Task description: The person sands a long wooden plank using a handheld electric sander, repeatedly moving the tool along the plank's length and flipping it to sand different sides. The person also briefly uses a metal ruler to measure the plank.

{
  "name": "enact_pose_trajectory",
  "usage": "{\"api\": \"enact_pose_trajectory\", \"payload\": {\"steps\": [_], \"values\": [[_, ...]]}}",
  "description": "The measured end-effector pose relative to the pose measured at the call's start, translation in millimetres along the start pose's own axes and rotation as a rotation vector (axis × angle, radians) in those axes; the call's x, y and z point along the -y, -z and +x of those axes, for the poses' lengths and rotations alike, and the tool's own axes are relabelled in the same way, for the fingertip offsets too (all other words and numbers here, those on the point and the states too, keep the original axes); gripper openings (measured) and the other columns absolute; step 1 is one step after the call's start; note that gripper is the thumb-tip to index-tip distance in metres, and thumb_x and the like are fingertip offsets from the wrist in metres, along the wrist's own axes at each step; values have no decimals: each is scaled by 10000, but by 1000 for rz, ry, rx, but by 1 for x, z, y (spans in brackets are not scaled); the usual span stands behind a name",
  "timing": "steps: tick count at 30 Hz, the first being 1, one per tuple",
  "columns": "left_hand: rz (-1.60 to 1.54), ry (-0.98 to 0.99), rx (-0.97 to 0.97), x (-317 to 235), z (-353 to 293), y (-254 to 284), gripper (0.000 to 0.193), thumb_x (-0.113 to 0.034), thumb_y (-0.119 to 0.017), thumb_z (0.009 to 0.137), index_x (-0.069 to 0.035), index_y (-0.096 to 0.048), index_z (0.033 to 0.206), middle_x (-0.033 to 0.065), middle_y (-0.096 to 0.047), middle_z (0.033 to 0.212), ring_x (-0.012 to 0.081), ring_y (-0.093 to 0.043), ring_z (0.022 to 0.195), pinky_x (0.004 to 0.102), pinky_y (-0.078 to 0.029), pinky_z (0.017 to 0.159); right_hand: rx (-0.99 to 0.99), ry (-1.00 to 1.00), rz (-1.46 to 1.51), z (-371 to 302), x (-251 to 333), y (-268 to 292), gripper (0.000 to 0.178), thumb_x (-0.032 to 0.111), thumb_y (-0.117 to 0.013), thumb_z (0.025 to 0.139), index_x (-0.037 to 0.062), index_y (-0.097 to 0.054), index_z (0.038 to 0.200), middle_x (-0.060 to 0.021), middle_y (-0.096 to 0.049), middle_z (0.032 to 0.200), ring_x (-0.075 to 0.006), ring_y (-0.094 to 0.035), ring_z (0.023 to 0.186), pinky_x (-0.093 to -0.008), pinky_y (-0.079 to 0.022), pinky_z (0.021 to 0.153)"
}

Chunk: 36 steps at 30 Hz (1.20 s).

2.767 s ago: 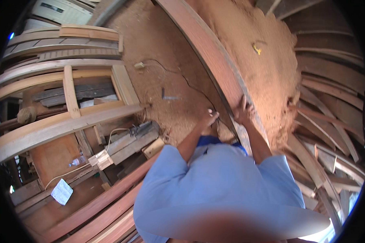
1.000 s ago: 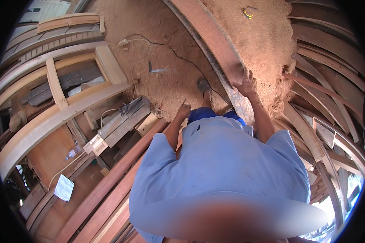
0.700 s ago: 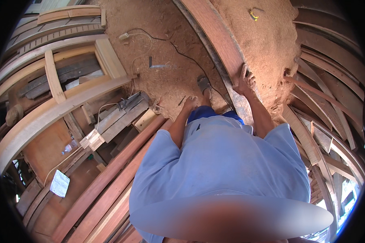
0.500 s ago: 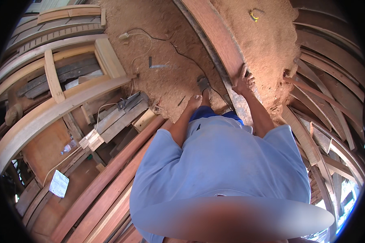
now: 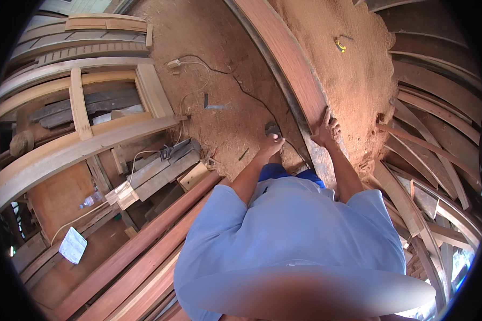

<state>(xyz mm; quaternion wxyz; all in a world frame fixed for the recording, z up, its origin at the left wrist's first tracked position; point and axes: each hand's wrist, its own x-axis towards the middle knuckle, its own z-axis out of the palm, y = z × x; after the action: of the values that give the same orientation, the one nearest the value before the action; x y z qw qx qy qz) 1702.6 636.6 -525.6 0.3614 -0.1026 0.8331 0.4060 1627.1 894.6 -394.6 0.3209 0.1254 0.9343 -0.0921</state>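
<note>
Lg reddish-brn plank [image 5: 289, 59], flat, upper ctr

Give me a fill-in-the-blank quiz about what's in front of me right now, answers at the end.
1. The ____ hand rests at the near end of the long reddish board.
2. The L-shaped tool lies on the ground to the ____ of that board.
3. The color of the person's shirt is light ____.

Missing words: right; left; blue.

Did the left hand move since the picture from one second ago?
Yes. Judged against the L-shaped tool on the ground, the left hand is now farther right and farther up the picture.
</note>
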Motion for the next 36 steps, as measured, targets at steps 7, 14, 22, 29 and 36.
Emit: {"api": "enact_pose_trajectory", "payload": {"steps": [7, 14, 22, 29, 36], "values": [[-160, 21, 73, -109, -12, 11, 756, -450, -666, 906, 78, -402, 1378, 262, -664, 1162, 339, -682, 1029, 399, -543, 888, 8, -54, -28, 3, -6, -6, 1437, 351, -898, 643, 133, 187, 1559, -344, -331, 1424, -499, -470, 1208, -570, -425, 1007], [-563, 166, 43, -75, -11, -20, 783, -440, -725, 885, 55, -406, 1401, 259, -568, 1309, 336, -571, 1205, 424, -471, 993, 20, 23, 28, -16, 13, -12, 1486, 379, -908, 603, 144, 212, 1551, -391, -292, 1416, -550, -414, 1251, -630, -355, 1048], [-897, 54, -108, -49, -12, -30, 779, -421, -721, 867, 80, -338, 1324, 246, -536, 1218, 349, -656, 965, 471, -563, 618, 238, 202, 260, -37, 61, -62, 1419, 467, -835, 678, 118, 241, 1535, -433, -234, 1462, -569, -319, 1345, -584, -321, 1116], [-959, 138, 64, -73, -62, 19, 520, -472, -534, 972, -1, -488, 1188, 210, -569, 1124, 318, -646, 925, 483, -577, 756, 185, 293, 468, -52, 67, -45, 1189, 411, -806, 737, -93, -75, 1528, -378, -389, 1438, -472, -443, 1329, -430, -377, 1119], [-1126, 169, 94, -64, -29, -1, 510, -490, -563, 978, 0, -559, 1120, 99, -588, 935, 251, -604, 811, 429, -542, 775, 4, 125, 455, -13, 40, -60, 810, 384, -776, 752, -43, -418, 1340, -278, -627, 1204, -389, -619, 1150, -452, -495, 973]]}}
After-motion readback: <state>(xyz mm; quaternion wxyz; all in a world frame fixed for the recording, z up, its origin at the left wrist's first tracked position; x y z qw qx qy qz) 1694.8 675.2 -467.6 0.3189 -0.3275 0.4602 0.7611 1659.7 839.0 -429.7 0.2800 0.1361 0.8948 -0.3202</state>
